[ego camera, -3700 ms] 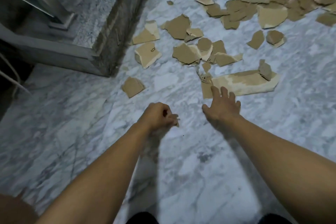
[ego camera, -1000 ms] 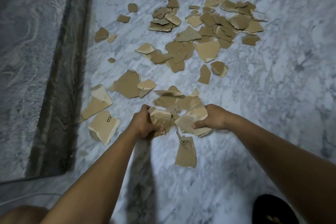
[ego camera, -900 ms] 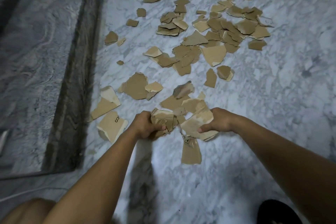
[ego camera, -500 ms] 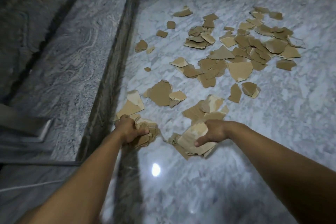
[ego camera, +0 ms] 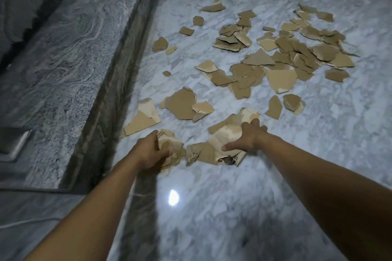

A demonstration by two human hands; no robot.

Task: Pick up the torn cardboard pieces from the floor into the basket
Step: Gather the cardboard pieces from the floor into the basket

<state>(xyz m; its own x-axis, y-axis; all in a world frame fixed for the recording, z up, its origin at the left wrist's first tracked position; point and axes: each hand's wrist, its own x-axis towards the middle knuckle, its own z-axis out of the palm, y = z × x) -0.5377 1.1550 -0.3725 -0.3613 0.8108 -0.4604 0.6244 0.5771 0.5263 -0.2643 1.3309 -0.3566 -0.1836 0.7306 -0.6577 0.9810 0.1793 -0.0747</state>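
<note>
Head view: since 0.5 s ago the right hand (ego camera: 247, 136) has opened up. It was curled around a bundle, now the palm is flat with fingers spread, pressing a pale torn sheet (ego camera: 227, 135) and the layers under it onto the marble floor (ego camera: 233, 207). The printed scrap (ego camera: 228, 160) pokes out on its near side. Left hand (ego camera: 151, 150) unchanged: fist clamped on a crumpled wad of cardboard pieces (ego camera: 169, 148), resting low at the floor, just right of the dark stone ledge (ego camera: 118, 82).

The two hands are apart, with a brown fragment (ego camera: 199, 151) lying between them.

Most of the load is untouched: the big scatter of torn pieces (ego camera: 292, 55) sits far right, a mid cluster (ego camera: 244, 78) lies centre, and a large brown piece (ego camera: 182, 106) plus a folded tan piece (ego camera: 144, 116) lie just beyond the left hand.

No basket in frame, so I can't place it.

My read: this is a re-grip or stack-compress step, not a drop-off. Right-hand bundle is only pinned, not held; it needs a proper close before lifting or the loose layers will slide apart. Task is early.
</note>
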